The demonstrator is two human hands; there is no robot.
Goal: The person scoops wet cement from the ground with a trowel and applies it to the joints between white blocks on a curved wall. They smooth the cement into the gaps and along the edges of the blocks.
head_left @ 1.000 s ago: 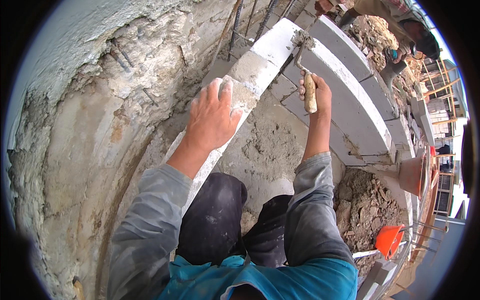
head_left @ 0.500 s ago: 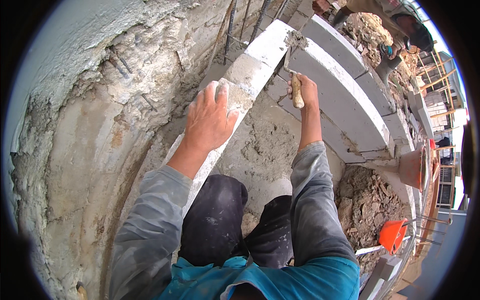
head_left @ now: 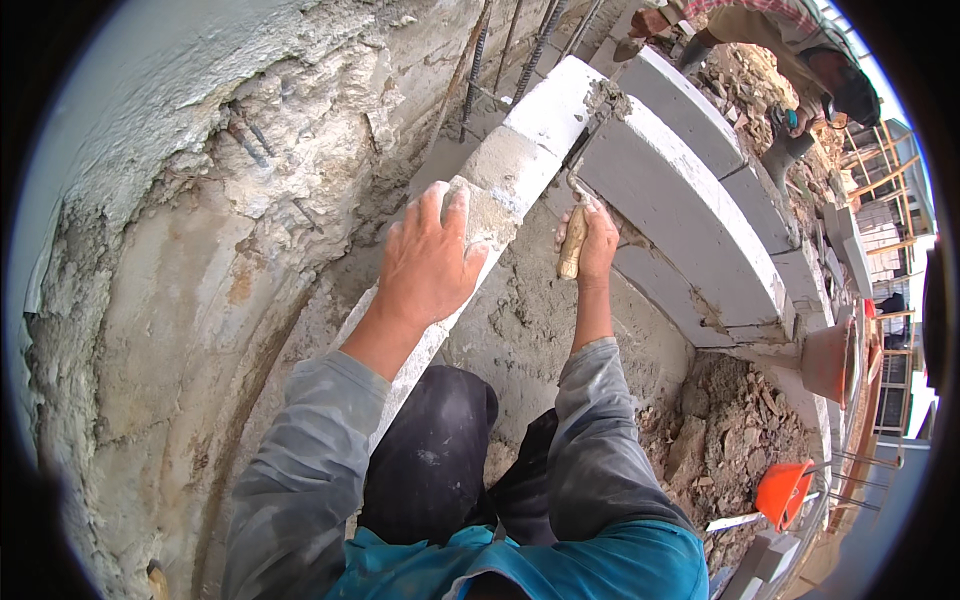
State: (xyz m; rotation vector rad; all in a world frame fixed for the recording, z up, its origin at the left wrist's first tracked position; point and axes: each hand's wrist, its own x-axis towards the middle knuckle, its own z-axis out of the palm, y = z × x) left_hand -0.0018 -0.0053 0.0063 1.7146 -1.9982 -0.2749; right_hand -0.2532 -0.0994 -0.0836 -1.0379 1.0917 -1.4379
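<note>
My right hand (head_left: pixel 597 238) is wrapped round the wooden handle of a trowel (head_left: pixel 572 250). The trowel's metal neck reaches up to the corner where two white block walls meet; its blade is mostly hidden there. Grey mortar (head_left: pixel 606 98) lies on top of that corner. My left hand (head_left: pixel 428 262) rests with its fingers apart on the top of the low white block wall (head_left: pixel 548 115), which runs up from my knees. The second block wall (head_left: pixel 680 190) curves away to the right.
Rough broken concrete (head_left: pixel 190 290) rises at the left. Rebar rods (head_left: pixel 475 75) stand behind the corner. Rubble (head_left: pixel 735 420), an orange bucket (head_left: pixel 782 492) and a reddish bucket (head_left: pixel 828 362) are at the right. A co-worker (head_left: pixel 800 70) bends over at the upper right.
My right hand has moved slightly left and down with the trowel, its handle now tilted the other way. My left hand stays on the wall. The view has shifted a little.
</note>
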